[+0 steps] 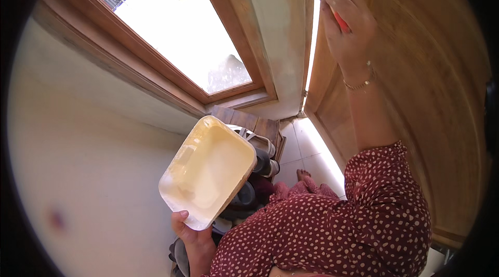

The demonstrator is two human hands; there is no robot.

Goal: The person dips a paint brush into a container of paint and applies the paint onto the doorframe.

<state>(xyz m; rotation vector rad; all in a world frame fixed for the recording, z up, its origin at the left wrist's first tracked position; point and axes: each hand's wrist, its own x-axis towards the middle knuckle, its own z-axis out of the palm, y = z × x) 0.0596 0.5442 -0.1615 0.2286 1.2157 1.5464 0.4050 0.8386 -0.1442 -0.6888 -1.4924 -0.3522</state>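
Note:
My left hand (196, 243) grips the near corner of a rectangular cream tub (174, 175), thumb over its rim. Pale, paint-like liquid (215, 165) lies in the tub, and smears coat its inner walls. The tub is tilted. Raised at the upper right, my right hand (347, 20) is closed around a red-handled tool (341, 22). Only a bit of its red handle shows between the fingers; the far end is out of sight. This hand is nearest to the edge of the wooden door and the narrow wall strip beside the window.
A brown-framed window (236, 92) stands ahead on the left, above a pale wall (104, 157). To the right is a large wooden door (416, 84), with a bright gap at its edge. Below the tub, a wooden rack (265, 127) holds several shoes (267, 165). White tiles (293, 147) cover the floor.

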